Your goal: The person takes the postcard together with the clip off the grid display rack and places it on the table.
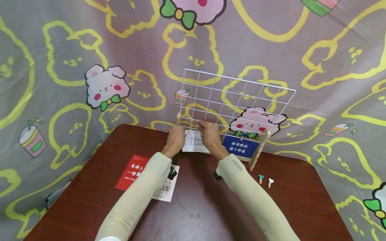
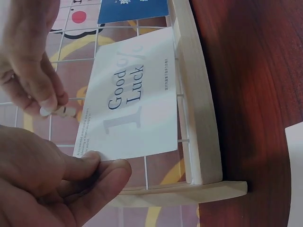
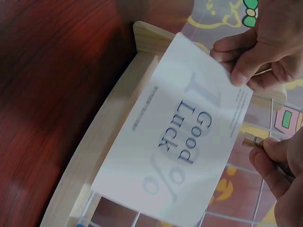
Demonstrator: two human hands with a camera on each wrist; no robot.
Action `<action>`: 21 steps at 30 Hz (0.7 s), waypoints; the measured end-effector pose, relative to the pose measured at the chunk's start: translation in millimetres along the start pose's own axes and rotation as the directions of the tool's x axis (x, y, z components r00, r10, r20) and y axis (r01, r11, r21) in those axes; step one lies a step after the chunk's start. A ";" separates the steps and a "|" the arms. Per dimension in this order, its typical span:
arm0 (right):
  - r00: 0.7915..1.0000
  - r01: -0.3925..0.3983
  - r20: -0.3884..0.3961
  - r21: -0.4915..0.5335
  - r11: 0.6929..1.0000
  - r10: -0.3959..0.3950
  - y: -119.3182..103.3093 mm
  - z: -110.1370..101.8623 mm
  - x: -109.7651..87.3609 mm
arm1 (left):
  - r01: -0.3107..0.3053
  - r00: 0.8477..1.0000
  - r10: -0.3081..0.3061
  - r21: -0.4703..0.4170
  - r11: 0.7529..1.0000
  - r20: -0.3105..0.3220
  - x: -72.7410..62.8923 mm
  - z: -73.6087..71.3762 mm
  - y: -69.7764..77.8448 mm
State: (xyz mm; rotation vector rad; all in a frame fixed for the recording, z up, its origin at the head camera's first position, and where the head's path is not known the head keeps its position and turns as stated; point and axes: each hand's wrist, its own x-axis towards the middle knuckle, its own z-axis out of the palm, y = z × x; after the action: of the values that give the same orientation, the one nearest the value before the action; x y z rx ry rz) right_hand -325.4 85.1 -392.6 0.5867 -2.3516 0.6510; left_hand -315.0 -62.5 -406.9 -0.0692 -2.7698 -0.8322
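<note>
Sleeves of smooth cream fabric (image 1: 137,195) reach forward over the dark reddish-brown, wood-grained tabletop (image 1: 193,207). Under the left sleeve, partly covered, lie a red rectangular card with white lettering (image 1: 132,171) and a white rectangular card with dark lettering (image 1: 165,193). To the right, two small wooden clips rest near each other, one topped with a teal heart (image 1: 260,178), one with a white heart (image 1: 270,182).

Farther off, the left hand (image 1: 176,138) pinches the upper left corner of a white paper card printed "Good Luck" (image 2: 132,94) between thumb and finger. This card's long axis runs sideways, its printed face toward the person, lettering upright; its held end bows slightly. The right hand (image 1: 211,135) pinches a small pale wooden clip with a metal spring (image 3: 251,140), its tip pointing at the card's top edge, just beside it.

Behind the card stands a white wire grid of thin crossing bars (image 1: 247,81) on a pale wooden base (image 2: 201,118). At its right, a blue rectangular card with white characters (image 1: 239,148) hangs, long axis sideways, under a blue-topped clip (image 1: 243,136). Beyond hangs grey, softly creased cloth printed with yellow rabbit outlines (image 1: 196,47).
</note>
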 end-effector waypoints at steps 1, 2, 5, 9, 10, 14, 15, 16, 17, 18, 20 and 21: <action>1.000 -0.004 0.000 0.006 1.000 0.004 0.9 -1.5 -1.0 | 0.001 1.000 -0.001 0.001 1.000 0.004 -0.6 -1.1 0.5; 1.000 -0.006 -0.002 0.011 1.000 0.006 2.0 -2.9 -1.9 | 0.003 1.000 -0.003 -0.001 1.000 0.010 -1.3 -2.1 0.8; 1.000 -0.014 0.002 0.022 1.000 0.013 5.0 -7.7 -4.1 | 0.014 1.000 -0.014 -0.005 1.000 0.021 -3.5 -5.3 1.6; 1.000 -0.016 -0.015 0.029 0.999 0.016 7.0 -15.2 -5.7 | 0.018 0.999 -0.017 -0.016 1.000 0.031 -6.2 -7.9 2.4; 1.000 -0.013 -0.024 0.027 1.000 0.014 7.4 -16.8 -6.1 | 0.014 0.999 -0.014 -0.018 1.000 0.031 -6.7 -8.3 2.3; 0.999 -0.013 -0.046 0.040 0.999 0.015 9.6 -21.6 -7.8 | 0.003 1.000 -0.002 -0.025 1.000 0.031 -8.7 -9.5 2.3; 0.999 -0.015 -0.048 0.047 0.999 0.017 10.3 -22.4 -8.3 | 0.001 0.999 0.000 -0.027 1.000 0.032 -9.2 -9.9 2.2; 0.999 -0.017 -0.050 0.052 0.998 0.020 11.1 -23.1 -9.0 | -0.002 0.999 0.003 -0.028 1.000 0.034 -9.8 -10.3 2.2; 0.999 -0.020 -0.049 0.060 0.998 0.023 11.9 -23.8 -9.7 | -0.001 0.999 0.003 -0.031 1.000 0.035 -10.5 -10.9 2.3; 0.999 -0.019 -0.049 0.070 0.997 0.023 12.6 -24.4 -10.5 | 0.000 0.999 0.002 -0.036 0.999 0.037 -11.2 -11.5 2.4; 0.999 -0.016 -0.050 0.075 0.997 0.019 14.5 -25.7 -12.2 | -0.001 0.999 0.003 -0.041 0.999 0.042 -12.5 -12.5 2.5; 0.998 -0.014 -0.052 0.076 0.997 0.018 15.5 -26.4 -13.2 | -0.004 0.999 0.006 -0.043 0.999 0.045 -13.2 -13.1 2.6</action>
State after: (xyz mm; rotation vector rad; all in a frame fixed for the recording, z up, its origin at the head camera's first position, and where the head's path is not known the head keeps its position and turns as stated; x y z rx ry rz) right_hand -312.9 115.6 -387.9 0.5771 -2.2930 0.7568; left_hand -298.9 -67.3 -398.2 -0.1038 -2.7930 -0.8993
